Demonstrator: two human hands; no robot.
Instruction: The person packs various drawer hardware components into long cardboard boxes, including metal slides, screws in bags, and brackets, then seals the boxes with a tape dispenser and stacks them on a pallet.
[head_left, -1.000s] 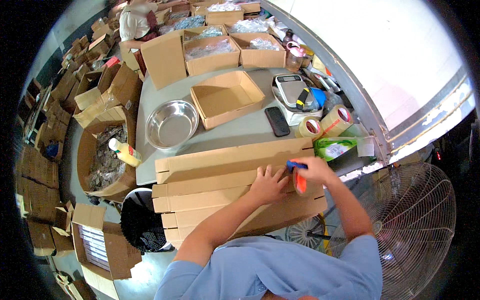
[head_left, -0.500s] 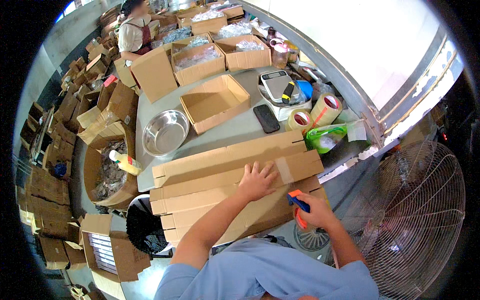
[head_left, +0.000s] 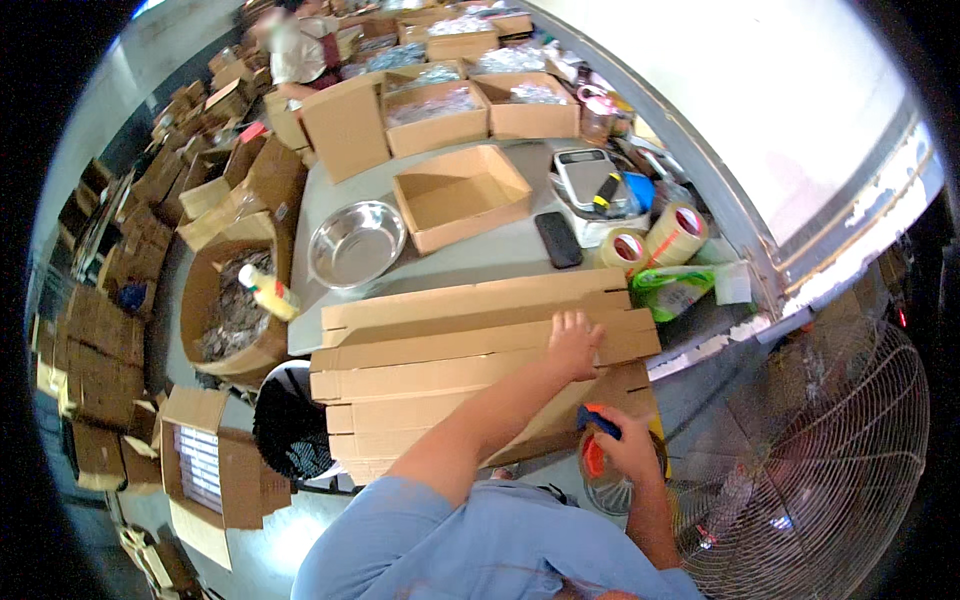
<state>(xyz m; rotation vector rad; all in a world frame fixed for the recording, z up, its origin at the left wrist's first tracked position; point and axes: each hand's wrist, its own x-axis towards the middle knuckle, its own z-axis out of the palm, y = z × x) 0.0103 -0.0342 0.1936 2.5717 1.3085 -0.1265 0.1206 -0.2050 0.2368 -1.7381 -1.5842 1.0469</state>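
My left hand (head_left: 575, 348) lies on a flattened cardboard box (head_left: 440, 372) near its right end, fingers slightly bent against the surface. No object shows in its grip. A small strip of clear tape seems to sit beside that hand, partly covered by it. Just off the cardboard's front right corner, my right hand (head_left: 632, 448) is wrapped round a hand-held tape dispenser (head_left: 595, 458) in orange and blue, apart from the left hand. The dispenser's roll is partly hidden by the hand. Folded panels and slotted flaps run along the cardboard.
Behind the cardboard are a steel bowl (head_left: 357, 245), an open carton (head_left: 462, 200), a black phone (head_left: 557, 240), tape rolls (head_left: 677, 235) and a scale (head_left: 588, 175). A large fan (head_left: 800, 470) stands at the right. Another person (head_left: 305, 55) is at the far left.
My left hand has slid right across the cardboard, its fingers now closer together. My right hand with the tape dispenser has dropped slightly nearer my body. The view has shifted.
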